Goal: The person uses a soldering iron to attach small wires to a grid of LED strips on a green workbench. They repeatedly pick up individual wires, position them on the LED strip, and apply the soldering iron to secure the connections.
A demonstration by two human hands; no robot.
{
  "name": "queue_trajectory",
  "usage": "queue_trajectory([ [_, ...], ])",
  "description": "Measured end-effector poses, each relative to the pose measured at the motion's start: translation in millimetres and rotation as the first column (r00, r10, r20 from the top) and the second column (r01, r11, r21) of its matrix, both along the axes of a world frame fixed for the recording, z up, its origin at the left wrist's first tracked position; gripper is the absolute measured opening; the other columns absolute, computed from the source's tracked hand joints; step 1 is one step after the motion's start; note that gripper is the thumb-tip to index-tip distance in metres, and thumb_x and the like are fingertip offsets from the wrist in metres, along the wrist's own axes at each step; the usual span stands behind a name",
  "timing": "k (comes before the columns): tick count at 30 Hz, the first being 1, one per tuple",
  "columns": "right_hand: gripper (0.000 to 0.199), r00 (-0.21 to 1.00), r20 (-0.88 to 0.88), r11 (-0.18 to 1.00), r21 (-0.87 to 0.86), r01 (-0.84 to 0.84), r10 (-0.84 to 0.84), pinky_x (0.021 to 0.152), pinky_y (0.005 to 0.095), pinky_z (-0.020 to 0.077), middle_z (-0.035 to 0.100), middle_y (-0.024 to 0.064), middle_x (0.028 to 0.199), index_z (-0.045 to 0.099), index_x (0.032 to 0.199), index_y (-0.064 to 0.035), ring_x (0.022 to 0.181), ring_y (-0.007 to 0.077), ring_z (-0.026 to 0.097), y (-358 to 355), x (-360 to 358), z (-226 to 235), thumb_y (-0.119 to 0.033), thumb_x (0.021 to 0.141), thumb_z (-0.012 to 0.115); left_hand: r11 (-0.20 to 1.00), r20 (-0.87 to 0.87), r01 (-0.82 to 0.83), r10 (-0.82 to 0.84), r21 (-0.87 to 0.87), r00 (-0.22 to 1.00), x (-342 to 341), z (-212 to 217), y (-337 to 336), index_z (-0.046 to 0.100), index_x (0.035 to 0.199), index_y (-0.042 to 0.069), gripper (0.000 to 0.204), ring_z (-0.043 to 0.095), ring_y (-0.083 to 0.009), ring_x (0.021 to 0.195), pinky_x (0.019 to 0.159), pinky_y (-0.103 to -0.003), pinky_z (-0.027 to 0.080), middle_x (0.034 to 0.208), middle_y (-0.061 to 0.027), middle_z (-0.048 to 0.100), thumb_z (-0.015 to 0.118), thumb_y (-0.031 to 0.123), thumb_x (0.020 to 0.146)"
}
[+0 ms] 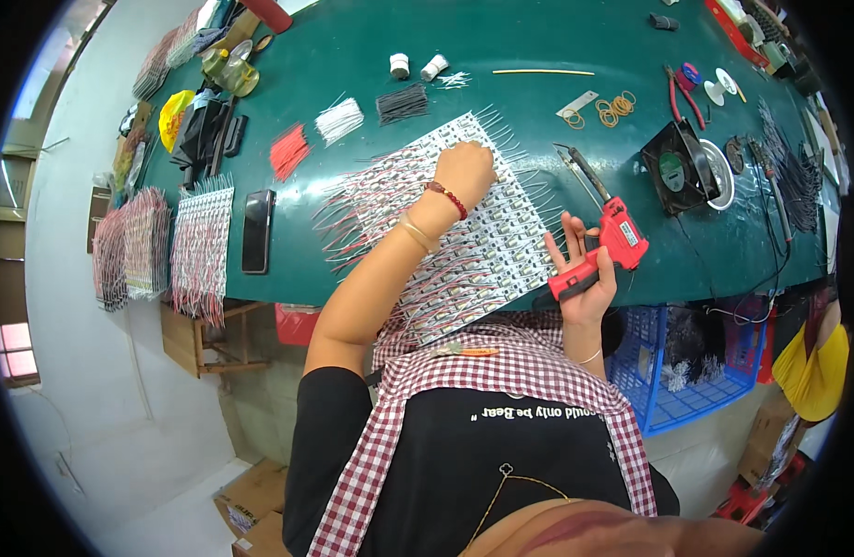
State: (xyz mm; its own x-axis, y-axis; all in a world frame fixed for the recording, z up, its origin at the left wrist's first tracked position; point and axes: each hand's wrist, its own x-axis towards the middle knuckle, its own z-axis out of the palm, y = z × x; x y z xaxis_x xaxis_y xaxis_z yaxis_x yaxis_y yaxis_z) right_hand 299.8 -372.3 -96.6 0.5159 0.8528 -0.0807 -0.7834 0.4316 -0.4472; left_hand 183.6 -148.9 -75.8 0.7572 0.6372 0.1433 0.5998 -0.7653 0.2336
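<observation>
Soldering gun: the red soldering gun sits in your right hand, over the near edge of the surface; its long axis runs from the handle at lower right up to the left, and the thin tip points away from you toward the far left, ending just beside the strips.
Right grip: your right hand is clenched round the gun's handle, fingers wrapped over the red body.
Strips: a slab of white light strips lies side by side on the surface, its long axis slanting from near left to far right, with red and black wire ends sticking out along both sides.
Left grip: your left hand rests curled on the far end of the strips, pressing down; you cannot tell whether it pinches anything.
Surface: the green surface carries, well apart to the right, a small black fan, and to the left a dark phone.
</observation>
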Motion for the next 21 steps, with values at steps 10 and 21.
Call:
queue_trajectory([
  [10,0.023,1.0,0.025,1.0,-0.027,0.015,-0.015,0.11,0.0589,0.0223,0.053,0.0138,0.124,0.051,0.11,-0.0105,0.134,0.0311,0.033,0,-1,6,-0.024,0.091,0.054,0.959,0.158,-0.271,0.256,0.08,0.954,-54,11,-33,0.056,0.066,0.002,0.016,0.059,-0.0336,0.063,0.055,-0.044,0.048,0.069,-0.0155,0.06,0.062,0.014,0.074],
  [21,0.024,1.0,0.014,1.0,-0.006,0.014,-0.014,0.109,0.0618,0.0214,0.052,0.0158,0.125,0.051,0.11,-0.0085,0.136,0.0321,0.03,0,0,4,-0.024,0.092,0.053,0.928,-0.147,-0.305,0.34,0.216,0.929,-67,29,-40,0.062,0.072,0.004,0.008,0.061,-0.0307,0.068,0.065,-0.044,0.046,0.073,-0.0143,0.063,0.056,0.008,0.074],
])
